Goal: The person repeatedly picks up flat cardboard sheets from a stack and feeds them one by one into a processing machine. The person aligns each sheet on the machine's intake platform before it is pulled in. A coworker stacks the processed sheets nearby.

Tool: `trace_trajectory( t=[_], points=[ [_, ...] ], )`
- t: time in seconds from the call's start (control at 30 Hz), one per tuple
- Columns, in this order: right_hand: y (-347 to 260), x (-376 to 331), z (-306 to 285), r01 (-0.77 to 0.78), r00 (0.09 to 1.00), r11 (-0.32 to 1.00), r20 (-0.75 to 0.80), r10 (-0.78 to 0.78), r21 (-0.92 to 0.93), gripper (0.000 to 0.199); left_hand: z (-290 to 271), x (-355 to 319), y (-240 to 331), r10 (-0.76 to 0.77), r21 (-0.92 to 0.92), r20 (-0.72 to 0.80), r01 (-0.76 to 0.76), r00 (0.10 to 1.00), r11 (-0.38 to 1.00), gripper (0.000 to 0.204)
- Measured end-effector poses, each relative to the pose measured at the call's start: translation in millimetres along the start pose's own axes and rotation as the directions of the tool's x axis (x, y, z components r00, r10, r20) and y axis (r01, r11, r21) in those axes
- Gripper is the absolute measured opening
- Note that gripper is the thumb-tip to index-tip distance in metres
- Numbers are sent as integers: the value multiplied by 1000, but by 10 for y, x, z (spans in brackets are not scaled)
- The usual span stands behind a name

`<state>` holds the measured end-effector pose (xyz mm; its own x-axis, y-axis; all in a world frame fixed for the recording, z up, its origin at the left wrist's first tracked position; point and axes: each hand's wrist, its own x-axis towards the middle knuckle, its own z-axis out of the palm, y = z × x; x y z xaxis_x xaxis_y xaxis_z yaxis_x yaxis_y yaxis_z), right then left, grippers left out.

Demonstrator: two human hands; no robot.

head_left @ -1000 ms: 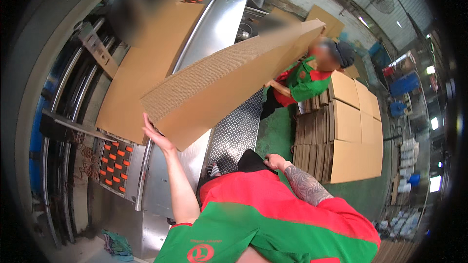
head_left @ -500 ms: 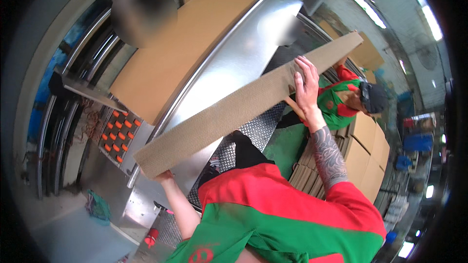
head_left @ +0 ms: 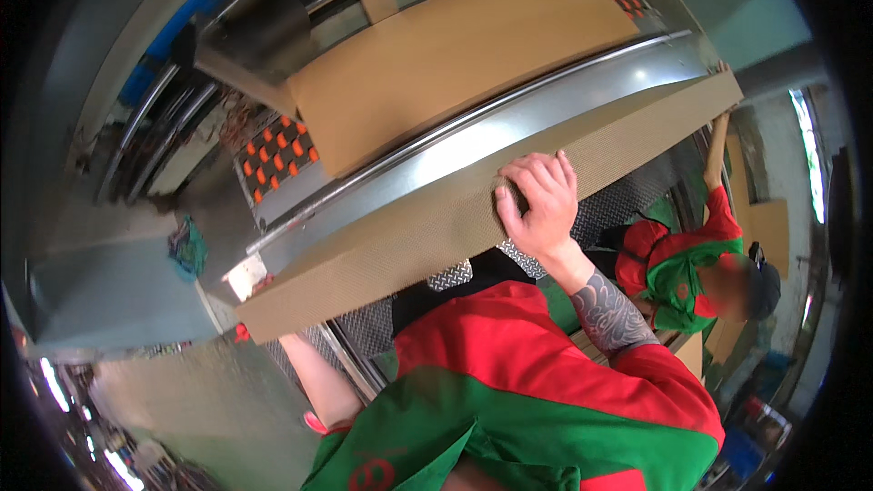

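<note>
A long stack of corrugated cardboard sheets (head_left: 409,235) slants across in front of me, its fluted edges facing me. My right hand (head_left: 541,200) is closed over the stack's edge near the middle, fingers curled on top. My left forearm (head_left: 314,373) reaches beneath the stack's near left end; the left hand is mostly hidden there, with a bit of fingers showing past the far edge. At the far right end, a co-worker's hand (head_left: 725,118) also holds the stack.
Beyond the stack lies a shiny metal ledge with a rail (head_left: 473,105). A brown cardboard sheet (head_left: 473,45) rests on the machine bed behind it, between panels of orange rollers (head_left: 275,156). The co-worker (head_left: 682,277) stands at the right. Patterned metal plate (head_left: 627,195) shows below.
The view has turned, and the stack now lies closer to the ledge. My right hand has gone from flat against the edge to curled over it. The co-worker's arm reaches out further.
</note>
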<state>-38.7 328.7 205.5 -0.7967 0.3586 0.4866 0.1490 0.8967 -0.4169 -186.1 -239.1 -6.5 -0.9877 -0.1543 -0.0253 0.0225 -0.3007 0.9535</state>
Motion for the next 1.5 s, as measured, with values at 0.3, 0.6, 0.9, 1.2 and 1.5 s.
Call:
trace_trajectory(
  t=[0.3,0.6,0.9,1.2,1.5],
  points=[
    [247,71,-175,25,975,999,223,-18,-27,27,524,-276,287,-316,-137,92,326,944,935,36],
    [490,20,-252,35,926,941,365,96,-337,41,1007,-195,203,-82,-271,424,213,902,939,68],
    [691,501,-2,74,932,932,358,62,-354,45,1270,194,364,-148,-266,504,315,851,911,76],
    [668,748,147,32,943,939,320,85,-343,46,1390,362,287,28,-294,514,145,857,945,76],
    [764,979,270,42,960,957,277,41,-287,39,1480,305,82,112,-380,442,73,890,922,68]
  ],
)
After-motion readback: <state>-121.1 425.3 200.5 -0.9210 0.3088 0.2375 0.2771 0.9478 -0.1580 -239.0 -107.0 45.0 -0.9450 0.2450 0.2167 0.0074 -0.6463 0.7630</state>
